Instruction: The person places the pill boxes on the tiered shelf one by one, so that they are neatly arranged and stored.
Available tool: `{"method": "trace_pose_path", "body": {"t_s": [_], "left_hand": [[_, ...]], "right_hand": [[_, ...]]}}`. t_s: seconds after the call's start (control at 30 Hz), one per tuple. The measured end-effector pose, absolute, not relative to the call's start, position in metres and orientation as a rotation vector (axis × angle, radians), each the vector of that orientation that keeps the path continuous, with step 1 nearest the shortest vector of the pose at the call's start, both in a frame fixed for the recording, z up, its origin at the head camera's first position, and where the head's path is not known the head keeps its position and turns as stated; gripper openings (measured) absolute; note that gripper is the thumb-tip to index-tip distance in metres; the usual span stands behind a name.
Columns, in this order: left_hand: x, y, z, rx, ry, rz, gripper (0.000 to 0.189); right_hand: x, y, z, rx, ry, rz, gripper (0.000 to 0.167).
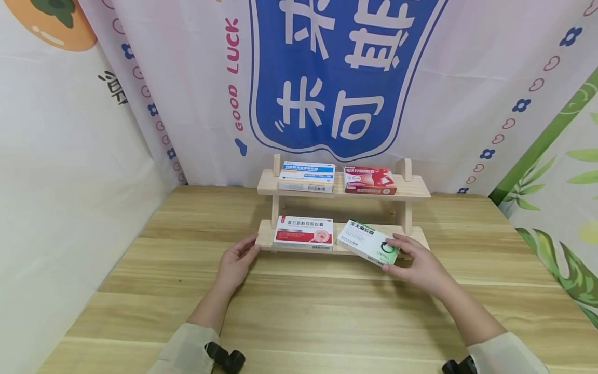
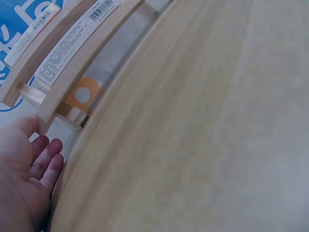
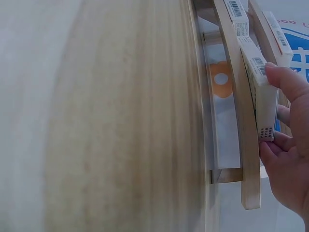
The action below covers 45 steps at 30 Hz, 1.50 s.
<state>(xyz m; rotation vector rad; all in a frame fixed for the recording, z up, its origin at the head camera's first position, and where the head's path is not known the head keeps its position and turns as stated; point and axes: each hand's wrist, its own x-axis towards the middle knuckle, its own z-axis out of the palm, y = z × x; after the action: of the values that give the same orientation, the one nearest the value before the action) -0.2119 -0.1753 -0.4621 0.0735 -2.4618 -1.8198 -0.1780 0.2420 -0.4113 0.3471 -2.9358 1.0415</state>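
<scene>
A two-tier wooden display rack (image 1: 343,193) stands on the table. My right hand (image 1: 422,265) holds the right end of a white and green medicine box (image 1: 366,242) between thumb and fingers. That box sits slanted on the lower tier, its right end jutting past the front edge. In the right wrist view, the thumb lies along the box's barcode side (image 3: 259,65). My left hand (image 1: 235,262) pinches the left end of the lower tier; the left wrist view shows its thumb against the wood (image 2: 48,113) and the other fingers curled below.
On the lower tier, left of the slanted box, lies a white and red medicine box (image 1: 303,232). The upper tier bears a blue and white box (image 1: 306,176) and a red box (image 1: 369,180). Behind the rack hangs a printed curtain (image 1: 210,104). Wooden table (image 1: 327,322) extends in front.
</scene>
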Motion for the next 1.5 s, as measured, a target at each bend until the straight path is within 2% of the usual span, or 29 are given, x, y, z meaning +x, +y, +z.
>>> {"method": "trace_pose_path", "body": {"t_s": [0.6,0.97,1.5], "left_hand": [[-0.21,-0.176,-0.46,0.064,-2.478,-1.809,0.039],[-0.209,-0.175,-0.459,0.07,-2.477,-1.811,0.039],[-0.211,-0.177,-0.463,0.04,-2.477,-1.77,0.039]], "right_hand": [[-0.178,0.247,-0.417,0.221,-2.853,1.075,0.062],[-0.183,0.25,-0.418,0.2,-2.837,1.082,0.052],[-0.19,0.252,-0.418,0.197,-2.808,1.109,0.048]]}}
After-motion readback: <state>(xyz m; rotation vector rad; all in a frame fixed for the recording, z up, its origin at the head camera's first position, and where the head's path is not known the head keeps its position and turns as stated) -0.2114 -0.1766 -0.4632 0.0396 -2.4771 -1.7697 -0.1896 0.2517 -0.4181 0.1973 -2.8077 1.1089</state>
